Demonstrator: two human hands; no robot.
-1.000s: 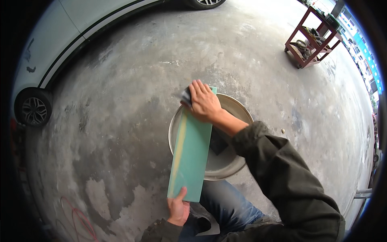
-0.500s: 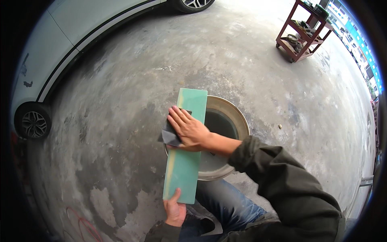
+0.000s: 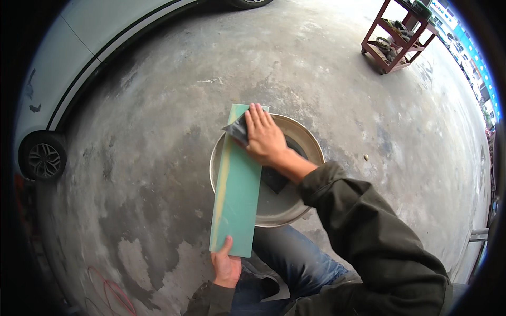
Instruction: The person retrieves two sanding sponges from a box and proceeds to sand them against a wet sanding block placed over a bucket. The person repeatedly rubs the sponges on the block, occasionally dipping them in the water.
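Note:
A long pale-green panel point(image 3: 234, 195) with a yellowish strip along its left side lies slanted over a round metal basin point(image 3: 212, 163). My left hand point(image 3: 226, 268) grips the panel's near end, thumb on top and fingers hidden beneath. Close to the far end, my right hand point(image 3: 265, 136) lies flat with its fingers extended, pressing a dark grey sheet of sandpaper point(image 3: 239, 129) onto the surface. One corner of the sheet sticks out left of the hand. Murky water seems to fill the basin, and a dark square sheet point(image 3: 275, 181) shows in it, partly covered by my right wrist.
A white car point(image 3: 79, 63) with a scuffed patch stands at the left on the stained concrete floor point(image 3: 153, 121). At the far right is a dark-red wheeled cart point(image 3: 387, 55) loaded with items. A thin red hose point(image 3: 113, 292) curls at the lower left.
My right hand has slid the sandpaper from the panel's middle up to its far end. The panel and left hand sit slightly higher in view. More of the basin's left rim shows.

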